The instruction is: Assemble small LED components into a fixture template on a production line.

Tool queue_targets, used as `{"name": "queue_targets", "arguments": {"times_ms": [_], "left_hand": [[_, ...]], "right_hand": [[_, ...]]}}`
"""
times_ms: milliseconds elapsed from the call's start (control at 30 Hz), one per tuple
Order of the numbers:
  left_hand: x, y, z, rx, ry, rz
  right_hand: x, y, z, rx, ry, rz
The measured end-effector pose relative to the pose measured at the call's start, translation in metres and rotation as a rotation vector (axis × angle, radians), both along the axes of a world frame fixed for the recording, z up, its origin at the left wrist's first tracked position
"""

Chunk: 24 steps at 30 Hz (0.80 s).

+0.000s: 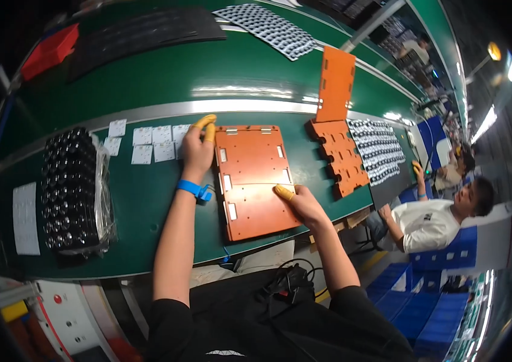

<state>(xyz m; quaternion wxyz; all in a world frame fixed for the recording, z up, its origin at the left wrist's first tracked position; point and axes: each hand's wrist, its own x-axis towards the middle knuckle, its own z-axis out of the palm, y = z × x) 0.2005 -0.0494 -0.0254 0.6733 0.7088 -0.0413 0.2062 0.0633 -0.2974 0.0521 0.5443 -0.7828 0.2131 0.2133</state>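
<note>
Orange fixture (256, 208), one, flat and slotted, lying on the green workbench (135, 208) between the two hands. Left hand (198, 148), just beside its upper left edge, fingers curled; whether it grips cannot be told. Right hand (302, 204), grasping the right edge, thumb on top. Small white boards (142, 154), eight in view, left of the fixture, some partly behind the left hand. Clear plastic wrap (106, 211), one, around a pile of black domed parts (66, 187). White sheet (25, 218), one, farther left. Notched orange base (342, 158), one, to the right, with one raised orange panel (336, 84). Red bin (51, 52), one, far upper left; contents indistinct.
</note>
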Motion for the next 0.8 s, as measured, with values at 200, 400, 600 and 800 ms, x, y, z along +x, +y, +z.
{"name": "queue_targets", "arguments": {"times_ms": [200,400,600,800], "left_hand": [[-0.006,0.002,0.0,-0.041,0.023,-0.063],[-0.012,0.0,0.0,0.062,0.004,-0.043],[-0.011,0.006,-0.003,0.097,-0.011,-0.004],[-0.01,0.0,0.002,0.045,0.013,-0.039]], "right_hand": [[-0.05,-0.016,0.036,0.154,-0.01,-0.033],[-0.148,-0.076,0.049,0.152,-0.194,-0.251],[-0.23,-0.17,0.062,0.245,-0.458,-0.609],[-0.275,-0.264,0.063,0.553,-0.669,-0.843]]}}
